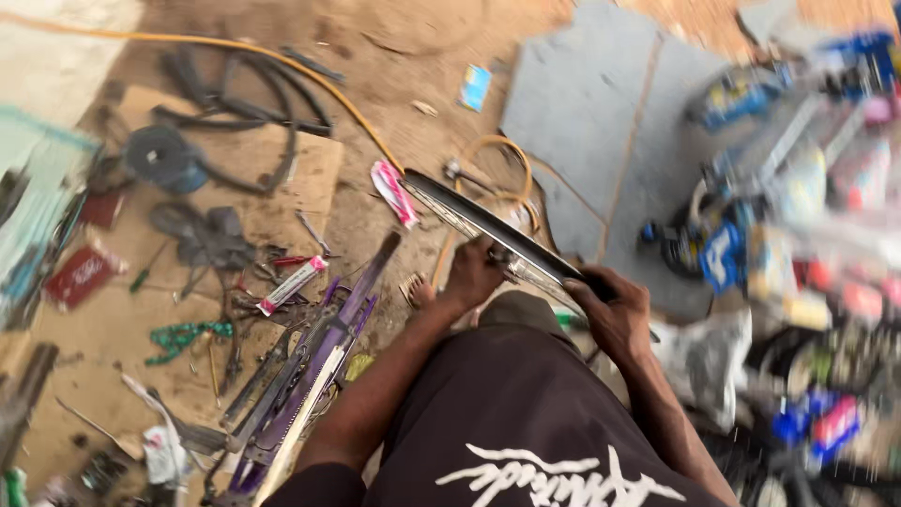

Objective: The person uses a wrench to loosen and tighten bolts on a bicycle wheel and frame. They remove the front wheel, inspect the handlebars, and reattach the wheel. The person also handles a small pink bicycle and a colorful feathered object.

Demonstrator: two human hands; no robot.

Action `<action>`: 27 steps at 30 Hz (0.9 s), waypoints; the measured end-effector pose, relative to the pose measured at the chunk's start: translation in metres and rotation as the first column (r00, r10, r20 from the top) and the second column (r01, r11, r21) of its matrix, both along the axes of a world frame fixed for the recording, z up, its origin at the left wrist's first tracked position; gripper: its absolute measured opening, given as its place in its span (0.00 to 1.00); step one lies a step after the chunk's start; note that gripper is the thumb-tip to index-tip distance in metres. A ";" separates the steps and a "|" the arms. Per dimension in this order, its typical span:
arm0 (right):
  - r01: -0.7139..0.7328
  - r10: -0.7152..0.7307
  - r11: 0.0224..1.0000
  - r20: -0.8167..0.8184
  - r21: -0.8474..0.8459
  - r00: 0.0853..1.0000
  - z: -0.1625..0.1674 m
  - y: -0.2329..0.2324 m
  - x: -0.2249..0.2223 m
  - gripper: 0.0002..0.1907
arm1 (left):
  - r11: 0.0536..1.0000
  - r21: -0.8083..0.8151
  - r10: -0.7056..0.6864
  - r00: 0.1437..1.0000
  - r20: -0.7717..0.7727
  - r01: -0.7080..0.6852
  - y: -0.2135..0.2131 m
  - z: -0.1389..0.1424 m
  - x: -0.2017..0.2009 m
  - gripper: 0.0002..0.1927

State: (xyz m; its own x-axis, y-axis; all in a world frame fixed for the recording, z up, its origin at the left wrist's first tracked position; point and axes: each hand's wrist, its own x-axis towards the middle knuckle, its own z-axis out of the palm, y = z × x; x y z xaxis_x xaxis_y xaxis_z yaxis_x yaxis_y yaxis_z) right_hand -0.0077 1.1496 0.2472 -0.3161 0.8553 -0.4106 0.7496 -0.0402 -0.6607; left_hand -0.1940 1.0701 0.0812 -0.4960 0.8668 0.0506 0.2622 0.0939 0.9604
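Observation:
A bicycle wheel rim [469,214] with thin spokes stands edge-on in front of my knees, above dark shorts [526,413]. My left hand [472,274] grips the rim's lower middle part, around the spokes. My right hand [615,314] is closed over the rim's near end. The frame is blurred by motion, so the fingers' exact hold is hard to make out.
A purple bicycle frame [314,366] lies at left on dirt, beside cardboard [282,178] strewn with tools, black rubber tubes [235,103] and small packets. An orange hose [310,80] runs across the ground. A grey slab [582,103] lies ahead; blurred colourful goods [807,216] crowd the right.

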 end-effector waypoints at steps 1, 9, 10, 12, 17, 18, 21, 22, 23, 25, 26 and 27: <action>-0.077 0.081 0.993 -0.036 0.090 0.996 0.001 0.008 -0.014 0.17 | 0.998 0.009 0.059 0.996 0.060 -0.060 0.002 0.002 -0.008 0.10; -0.366 0.395 0.910 -0.142 0.195 0.907 -0.023 0.072 -0.106 0.15 | 0.920 0.074 0.368 0.914 0.172 -0.385 0.009 0.034 -0.075 0.14; -0.397 0.422 0.901 -0.146 0.172 0.895 -0.028 0.082 -0.116 0.15 | 0.898 0.081 0.416 0.893 0.171 -0.433 0.010 0.037 -0.083 0.14; -0.463 0.482 0.876 -0.181 0.138 0.858 -0.037 0.103 -0.139 0.15 | 0.870 0.085 0.472 0.869 0.147 -0.486 0.014 0.041 -0.098 0.16; -0.651 0.663 0.748 -0.193 0.130 0.723 -0.057 0.159 -0.200 0.15 | 0.734 -0.013 0.674 0.727 0.131 -0.679 0.034 0.035 -0.123 0.14; -0.689 0.705 0.708 -0.217 0.155 0.675 -0.061 0.169 -0.216 0.14 | 0.700 0.039 0.705 0.700 0.115 -0.713 0.039 0.030 -0.124 0.13; -0.775 0.782 0.616 -0.232 0.141 0.579 -0.069 0.191 -0.230 0.14 | 0.601 -0.029 0.785 0.583 0.211 -0.799 0.054 0.009 -0.124 0.11; -0.793 0.794 0.595 -0.249 0.131 0.555 -0.072 0.196 -0.238 0.14 | 0.571 -0.082 0.805 0.536 0.255 -0.817 0.058 0.001 -0.124 0.11; -0.809 0.805 0.572 -0.278 0.134 0.524 -0.076 0.201 -0.246 0.14 | 0.555 -0.118 0.816 0.512 0.266 -0.823 0.062 -0.007 -0.126 0.12; -0.833 0.837 0.525 -0.281 0.172 0.470 -0.079 0.209 -0.258 0.14 | 0.520 -0.186 0.839 0.458 0.293 -0.834 0.070 -0.020 -0.128 0.16; -0.848 0.855 0.496 -0.277 0.190 0.438 -0.080 0.213 -0.265 0.14 | 0.513 -0.172 0.795 0.390 0.464 -0.841 0.074 -0.026 -0.130 0.11; -0.858 0.868 0.475 -0.268 0.197 0.418 -0.080 0.216 -0.274 0.13 | 0.502 -0.158 0.722 0.311 0.619 -0.851 0.077 -0.030 -0.134 0.08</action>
State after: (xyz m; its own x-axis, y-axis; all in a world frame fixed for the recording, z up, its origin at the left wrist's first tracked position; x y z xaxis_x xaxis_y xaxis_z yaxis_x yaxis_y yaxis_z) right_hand -0.2819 1.3655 0.1673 -0.9885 0.0712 -0.1337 0.1510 0.5342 -0.8317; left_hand -0.3275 1.1470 0.0514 -0.9128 0.0527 -0.4050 -0.4061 -0.2220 0.8865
